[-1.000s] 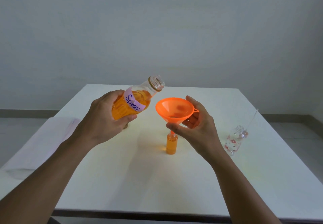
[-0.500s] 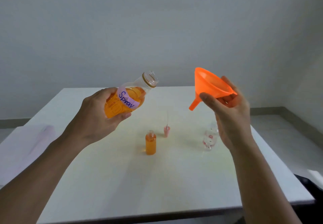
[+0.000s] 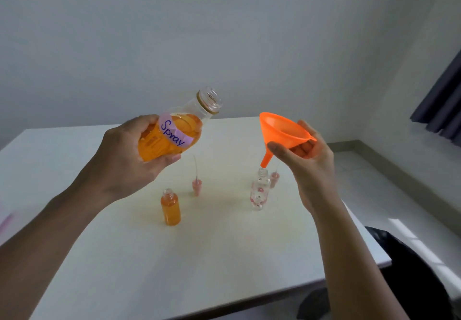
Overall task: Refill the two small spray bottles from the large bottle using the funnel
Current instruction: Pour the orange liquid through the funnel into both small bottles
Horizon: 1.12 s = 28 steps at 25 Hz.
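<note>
My left hand [image 3: 129, 157] grips the large bottle [image 3: 174, 132], uncapped, tilted mouth up to the right, holding orange liquid and a purple "Spray" label. My right hand [image 3: 309, 167] holds the orange funnel [image 3: 282, 132] tilted in the air, its spout just above the neck of the clear small bottle [image 3: 259, 190] with pink flower print, which looks empty. A small bottle filled with orange liquid [image 3: 171, 207] stands uncapped on the white table [image 3: 224, 257], to the left. Two pink spray heads with thin tubes stand beside the bottles, one [image 3: 196, 187] in the middle and one [image 3: 274, 178] behind the clear bottle.
The table's right edge runs close to my right forearm, with a dark object [image 3: 411, 269] on the floor beyond it. A dark curtain [image 3: 441, 105] hangs at the far right. A pale sheet [image 3: 6, 220] lies at the table's left edge.
My right hand lifted the funnel out of the filled orange bottle and carried it right, over the clear bottle. The large bottle stays tilted in my left hand. My view swung right.
</note>
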{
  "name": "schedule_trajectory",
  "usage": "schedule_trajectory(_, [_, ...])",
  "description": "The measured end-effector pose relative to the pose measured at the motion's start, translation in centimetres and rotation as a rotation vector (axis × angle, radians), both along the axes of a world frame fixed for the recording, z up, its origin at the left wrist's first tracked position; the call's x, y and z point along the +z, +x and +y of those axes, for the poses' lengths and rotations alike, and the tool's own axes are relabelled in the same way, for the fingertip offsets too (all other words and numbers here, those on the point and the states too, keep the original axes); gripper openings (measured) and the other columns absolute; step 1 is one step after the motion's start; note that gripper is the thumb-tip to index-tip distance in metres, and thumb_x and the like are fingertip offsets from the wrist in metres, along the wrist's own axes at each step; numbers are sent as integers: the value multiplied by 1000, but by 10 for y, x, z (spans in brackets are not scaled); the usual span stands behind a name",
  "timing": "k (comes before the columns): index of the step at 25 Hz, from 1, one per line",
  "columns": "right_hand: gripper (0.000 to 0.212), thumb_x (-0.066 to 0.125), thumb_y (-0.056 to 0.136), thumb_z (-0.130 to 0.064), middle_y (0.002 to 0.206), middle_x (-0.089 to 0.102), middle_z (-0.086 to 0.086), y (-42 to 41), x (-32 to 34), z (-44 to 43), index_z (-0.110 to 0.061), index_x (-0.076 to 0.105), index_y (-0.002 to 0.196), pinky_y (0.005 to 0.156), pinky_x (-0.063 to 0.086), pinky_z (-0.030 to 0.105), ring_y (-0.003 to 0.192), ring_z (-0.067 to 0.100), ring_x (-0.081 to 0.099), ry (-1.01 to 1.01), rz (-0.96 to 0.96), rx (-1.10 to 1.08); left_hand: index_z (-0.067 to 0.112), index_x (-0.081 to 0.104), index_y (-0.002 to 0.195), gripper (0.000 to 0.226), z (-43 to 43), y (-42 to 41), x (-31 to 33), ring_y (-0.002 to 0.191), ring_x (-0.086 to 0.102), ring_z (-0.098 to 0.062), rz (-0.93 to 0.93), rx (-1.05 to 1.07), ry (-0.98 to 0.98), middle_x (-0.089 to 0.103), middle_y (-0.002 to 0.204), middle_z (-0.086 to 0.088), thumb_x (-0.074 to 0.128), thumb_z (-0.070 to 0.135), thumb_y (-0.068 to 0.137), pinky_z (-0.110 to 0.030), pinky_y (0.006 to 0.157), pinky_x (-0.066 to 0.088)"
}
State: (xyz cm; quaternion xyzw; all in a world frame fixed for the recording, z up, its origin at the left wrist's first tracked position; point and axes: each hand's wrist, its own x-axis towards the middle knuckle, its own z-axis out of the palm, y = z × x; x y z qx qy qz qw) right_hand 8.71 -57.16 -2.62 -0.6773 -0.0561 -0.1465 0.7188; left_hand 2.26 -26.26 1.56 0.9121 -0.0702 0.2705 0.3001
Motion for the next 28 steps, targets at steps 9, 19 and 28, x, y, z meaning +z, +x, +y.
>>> schedule_trajectory(9, [103,97,60,-31,129,68,-4,-1,2,0,-25,47,150,99,58,38,113,11,71,-70,-3,18,26,59,127,64,-1,4,0,98,60,-18,15,-3,6,65,114,4,81,44,70,-17,69,45])
schedule_trajectory(19, [99,97,64,-18,128,65,-11,-9,-11,5,-30,46,148,91,58,21,105,-5,69,-255,-47,41,27,53,131,69,-19,15,13,102,58,-21,28,-33,87,60,119,5,86,36,71,-40,81,56])
schedule_trajectory(28, [101,98,64,-17,127,62,-16,-14,-17,7,-35,45,148,92,60,26,107,-3,69,-232,-60,59,25,49,133,68,-32,32,12,101,51,-19,48,-31,305,56,120,5,84,33,75,-33,75,47])
